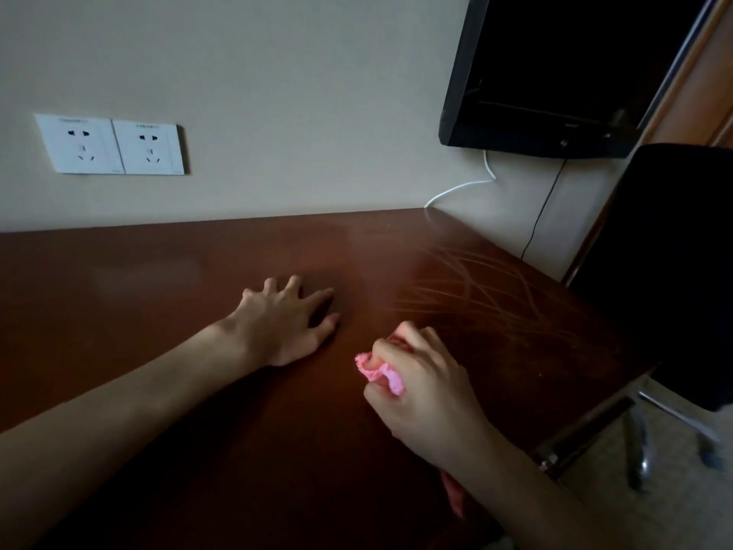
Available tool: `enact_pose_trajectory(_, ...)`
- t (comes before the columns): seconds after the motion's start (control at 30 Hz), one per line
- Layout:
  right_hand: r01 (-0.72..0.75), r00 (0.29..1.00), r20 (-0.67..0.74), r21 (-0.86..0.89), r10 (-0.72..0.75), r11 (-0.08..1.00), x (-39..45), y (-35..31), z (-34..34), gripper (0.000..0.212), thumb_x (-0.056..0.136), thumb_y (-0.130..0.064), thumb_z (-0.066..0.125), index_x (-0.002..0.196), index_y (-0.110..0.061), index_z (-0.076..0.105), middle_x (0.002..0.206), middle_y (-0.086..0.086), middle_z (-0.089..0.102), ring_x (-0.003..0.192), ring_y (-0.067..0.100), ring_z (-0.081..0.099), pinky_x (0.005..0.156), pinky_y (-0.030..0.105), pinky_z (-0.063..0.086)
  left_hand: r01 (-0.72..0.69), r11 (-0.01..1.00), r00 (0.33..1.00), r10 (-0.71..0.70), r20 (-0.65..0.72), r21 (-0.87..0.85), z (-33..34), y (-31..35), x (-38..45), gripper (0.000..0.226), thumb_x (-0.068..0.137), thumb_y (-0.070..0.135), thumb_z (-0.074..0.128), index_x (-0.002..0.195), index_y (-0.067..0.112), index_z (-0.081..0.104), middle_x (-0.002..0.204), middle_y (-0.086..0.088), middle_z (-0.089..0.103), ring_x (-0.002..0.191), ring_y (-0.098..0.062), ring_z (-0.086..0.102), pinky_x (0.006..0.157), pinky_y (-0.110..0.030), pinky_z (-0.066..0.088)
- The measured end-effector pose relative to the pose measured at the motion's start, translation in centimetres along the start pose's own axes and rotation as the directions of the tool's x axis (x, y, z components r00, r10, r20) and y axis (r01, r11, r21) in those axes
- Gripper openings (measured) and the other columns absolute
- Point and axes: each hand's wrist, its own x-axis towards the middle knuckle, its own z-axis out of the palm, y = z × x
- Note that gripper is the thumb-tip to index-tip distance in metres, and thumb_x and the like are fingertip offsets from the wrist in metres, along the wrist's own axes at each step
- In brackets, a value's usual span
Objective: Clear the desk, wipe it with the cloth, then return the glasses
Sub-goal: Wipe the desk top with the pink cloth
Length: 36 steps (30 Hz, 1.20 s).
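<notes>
On desk (158,311), right hand (424,391) mostly hides clenched pink cloth (380,371); left hand (285,319) flat, released.

Left hand (283,321) flat, splayed; right hand (424,385) fisted.

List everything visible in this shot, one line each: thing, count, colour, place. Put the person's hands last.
desk: one, dark reddish-brown wood, fills the lower frame, against the wall
streaks: several, pale curved marks, on the desk's right part
cloth: one, pink, bunched on the desk under the right hand
wall sockets: two, white, side by side on the wall at upper left
screen: one, black, mounted on the wall at upper right
white cable: one, runs from below the screen to the desk's far corner
black cable: one, hangs down the wall below the screen
chair: one, black with metal legs, right of the desk
left hand: one, fingers spread, flat on the desk
right hand: one, grips the cloth
</notes>
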Motion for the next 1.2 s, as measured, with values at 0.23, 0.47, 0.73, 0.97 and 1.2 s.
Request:
enact_pose_trajectory(0.23, -0.102, 0.992, -0.091, -0.143, 0.089, 0.984, 9.4, 4.4, 4.6, 0.018, 0.084, -0.04, 0.058, 0.095, -0.026, 0.056, 0.102, -0.002, 0.051, 0.1, 0.03, 0.05, 0.073, 0.039, 0.047, -0.005, 0.999, 0.999, 0.007, -0.053, 0.036, 0.5, 0.1, 0.0, 0.073, 0.091, 0.075, 0.006, 0.157, 0.044, 0.011, 0.153, -0.006, 0.033, 0.135, -0.035, 0.038, 0.102, -0.055, 0.043)
enact_pose_trajectory(0.47, -0.133, 0.989, -0.075, -0.128, 0.124, 0.983, 9.5, 3.4, 4.3, 0.018, 0.086, -0.037, 0.056, 0.096, -0.022, 0.055, 0.103, 0.002, 0.049, 0.099, 0.031, 0.048, 0.08, 0.042, 0.046, -0.015, 0.999, 0.998, 0.017, -0.052, 0.037, 0.7, 0.0, 0.3, 0.072, 0.093, 0.073, 0.008, 0.158, 0.043, 0.009, 0.153, -0.008, 0.031, 0.135, -0.036, 0.036, 0.103, -0.056, 0.041)
enact_pose_trajectory(0.73, -0.118, 0.991, -0.066, -0.091, 0.113, 0.989, 8.9, 4.3, 3.8, 0.017, 0.086, -0.04, 0.054, 0.091, -0.024, 0.054, 0.102, -0.002, 0.05, 0.099, 0.028, 0.049, 0.081, 0.041, 0.046, 0.001, 0.999, 0.999, 0.001, -0.044, 0.041, 0.6, 0.2, 0.1, 0.071, 0.093, 0.073, 0.008, 0.158, 0.043, 0.011, 0.152, -0.008, 0.032, 0.134, -0.037, 0.037, 0.102, -0.058, 0.041)
enact_pose_trajectory(0.97, -0.188, 0.98, -0.092, -0.12, 0.178, 0.975, 10.3, 3.8, 4.9, 0.016, 0.087, -0.033, 0.058, 0.096, -0.02, 0.057, 0.105, 0.004, 0.051, 0.1, 0.032, 0.048, 0.084, 0.041, 0.044, -0.013, 1.0, 1.0, 0.013, 0.0, 0.002, -0.2, 0.1, -0.3, 0.07, 0.094, 0.072, 0.011, 0.158, 0.044, 0.014, 0.153, -0.008, 0.033, 0.136, -0.038, 0.036, 0.104, -0.059, 0.04)
enact_pose_trajectory(1.2, -0.102, 0.991, -0.096, -0.096, 0.092, 0.99, 9.9, 3.9, 4.8, 0.014, 0.085, -0.034, 0.059, 0.09, -0.022, 0.054, 0.098, -0.003, 0.048, 0.095, 0.026, 0.047, 0.077, 0.04, 0.046, -0.023, 1.0, 0.999, 0.022, 0.035, 0.013, -0.6, 0.1, -0.1, 0.069, 0.095, 0.073, 0.012, 0.158, 0.043, 0.012, 0.154, -0.01, 0.031, 0.136, -0.039, 0.036, 0.103, -0.059, 0.042)
